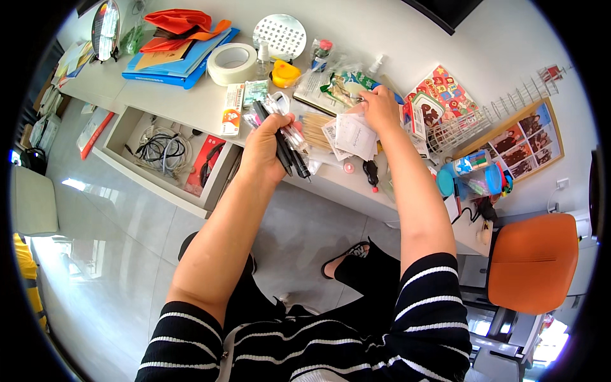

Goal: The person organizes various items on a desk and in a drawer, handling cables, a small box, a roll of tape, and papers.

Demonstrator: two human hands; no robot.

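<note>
Gripping a bunch of pens (pixel 284 137), the left hand (pixel 267 149) is closed around them at frame centre, above the desk's near edge; pen tips fan out toward the upper left and lower right. Right hand (pixel 380 107) lies further up and right, fingers curled down onto the clutter beside a green packet (pixel 347 86); cannot tell if it pinches anything. Between the hands: a bundle of wooden sticks (pixel 316 129) and loose paper slips (pixel 354 135), the slips touching the right wrist. Desk (pixel 197 102) is crowded there, little bare surface near either hand.

Upper left of the hands: tape roll (pixel 232 63), yellow cup (pixel 284 74), round perforated disc (pixel 279 35), blue folders (pixel 181 63) with orange items on top. An open drawer (pixel 137 167) juts from the desk edge at left, cables (pixel 159 149) inside. Right side: wire rack (pixel 484 118), framed photo (pixel 519 140) against the wall, orange chair (pixel 533 262) at lower right. Grey floor (pixel 114 242) takes the lower left, open room below the drawer. Striped sleeves at the bottom edge.
</note>
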